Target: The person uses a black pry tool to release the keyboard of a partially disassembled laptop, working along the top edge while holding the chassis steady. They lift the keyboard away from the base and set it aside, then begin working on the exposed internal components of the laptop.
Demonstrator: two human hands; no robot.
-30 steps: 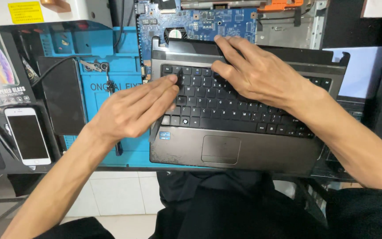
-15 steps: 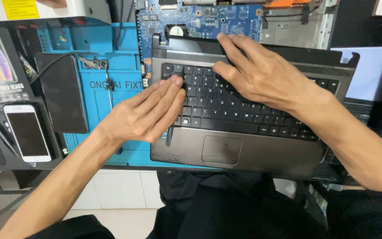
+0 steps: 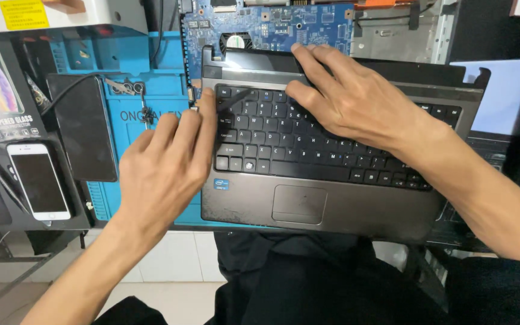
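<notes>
A: How is the grey laptop palmrest with black keyboard [image 3: 332,186] held?

B: Its left edge is touched by the flat, open left hand [image 3: 164,165]; the keys are pressed under the spread right hand [image 3: 356,102].

A: Beside the left hand?

B: A blue repair mat [image 3: 118,123] is seen on the surface.
</notes>
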